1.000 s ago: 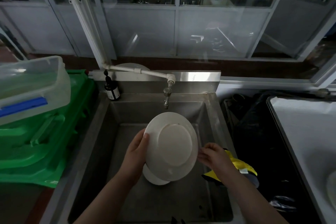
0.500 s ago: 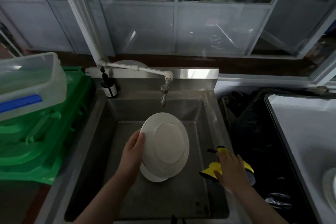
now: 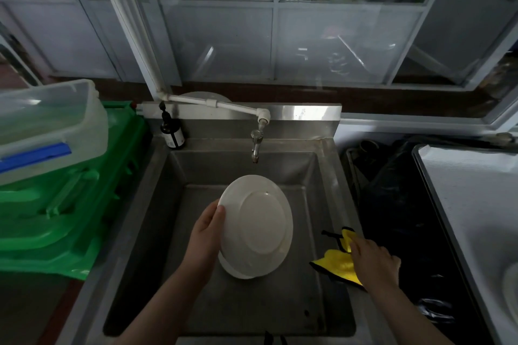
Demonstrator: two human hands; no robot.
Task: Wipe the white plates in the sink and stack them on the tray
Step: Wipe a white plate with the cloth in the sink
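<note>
Since a second ago the right hand [image 3: 374,260] has been moved off the plate [image 3: 256,225] onto the yellow cloth [image 3: 337,263] at the sink's [image 3: 330,176] right edge, fingers flat. The plate is gripped tilted by the left hand [image 3: 206,235] above another plate [image 3: 235,272], sink floor open around.

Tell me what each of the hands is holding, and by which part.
The left hand grips a white plate by its left rim. The right hand rests on the yellow cloth; a grip cannot be told.
</note>
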